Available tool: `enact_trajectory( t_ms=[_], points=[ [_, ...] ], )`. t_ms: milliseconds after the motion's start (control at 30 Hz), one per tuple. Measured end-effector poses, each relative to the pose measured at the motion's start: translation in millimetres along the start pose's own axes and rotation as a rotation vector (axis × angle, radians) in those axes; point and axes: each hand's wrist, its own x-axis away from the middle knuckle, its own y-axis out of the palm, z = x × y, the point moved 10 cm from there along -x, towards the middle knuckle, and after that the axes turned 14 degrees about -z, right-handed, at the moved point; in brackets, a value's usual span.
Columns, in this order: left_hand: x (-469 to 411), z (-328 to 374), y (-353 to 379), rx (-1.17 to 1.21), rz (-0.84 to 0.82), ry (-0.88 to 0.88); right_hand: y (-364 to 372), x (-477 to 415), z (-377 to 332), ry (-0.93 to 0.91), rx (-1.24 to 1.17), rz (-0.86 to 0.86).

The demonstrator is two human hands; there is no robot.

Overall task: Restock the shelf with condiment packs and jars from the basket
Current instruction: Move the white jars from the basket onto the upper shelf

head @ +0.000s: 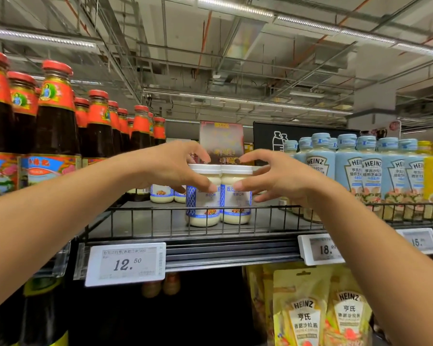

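Note:
Two white-lidded salad dressing jars with blue-and-white labels stand side by side on the wire-fronted shelf, just behind its rail. My left hand wraps the left jar, thumb on its front and fingers over the lid. My right hand holds the right jar, thumb on the label and index finger reaching past the lid, with the lower fingers spread. Both jars rest on the shelf and touch each other. The basket is out of view.
More of the same jars sit further back on the left. Dark sauce bottles with red caps fill the left side, and pale blue Heinz bottles crowd the right. Price tags hang on the shelf edge. Heinz pouches stand on the shelf below.

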Motion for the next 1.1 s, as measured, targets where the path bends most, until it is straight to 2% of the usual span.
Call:
enact_trajectory(
  t_ms=[200,567,1100],
  points=[
    [2,1,-8,-0.074,0.008,0.023,0,2,-15,-0.057,0.063,0.021],
    [-5,-44,-39,-0.207,-0.008,-0.091,28,-52,-34,-0.048,0.229,-0.020],
    [-31,-83,-63,-0.464,0.083,-0.303,55,-137,-41,0.114,0.609,-0.122]
  ],
)
